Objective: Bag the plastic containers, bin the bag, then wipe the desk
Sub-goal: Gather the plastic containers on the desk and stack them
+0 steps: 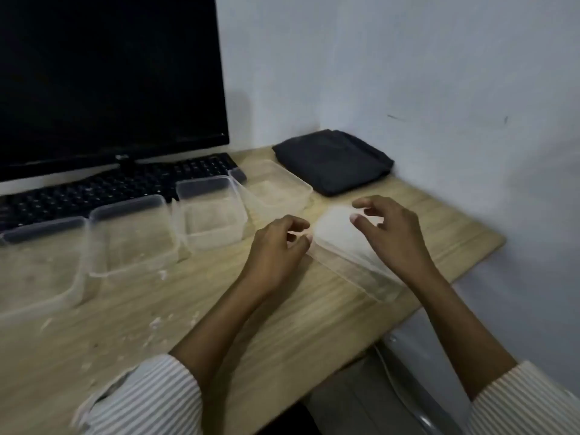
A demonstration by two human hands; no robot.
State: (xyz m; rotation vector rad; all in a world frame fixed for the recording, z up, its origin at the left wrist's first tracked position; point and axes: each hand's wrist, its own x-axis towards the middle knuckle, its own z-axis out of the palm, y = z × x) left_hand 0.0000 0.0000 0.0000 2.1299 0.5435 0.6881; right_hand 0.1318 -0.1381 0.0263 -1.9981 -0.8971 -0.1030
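I note the left hand (pixel 277 246) with fingers curled, pinching at the near-left edge of a thin translucent plastic bag (pixel 337 227) lying flat on the light wooden desk (pixel 251 312); whether it has truly caught the film I cannot tell through the blur. The right hand (pixel 387 235) hovers over the bag's right side, fingers spread, gripping nothing. Left of the hands stand four clear rectangular plastic containers (pixel 213 211) in a row, none bagged, before a black keyboard (pixel 103 189) and dark monitor (pixel 106 76). A folded black cloth (pixel 332 161) lies far right. Crumbs (pixel 155 323) litter the near desk. Risk: the bag's layers may cling together and resist opening, or slide toward the desk's right edge.
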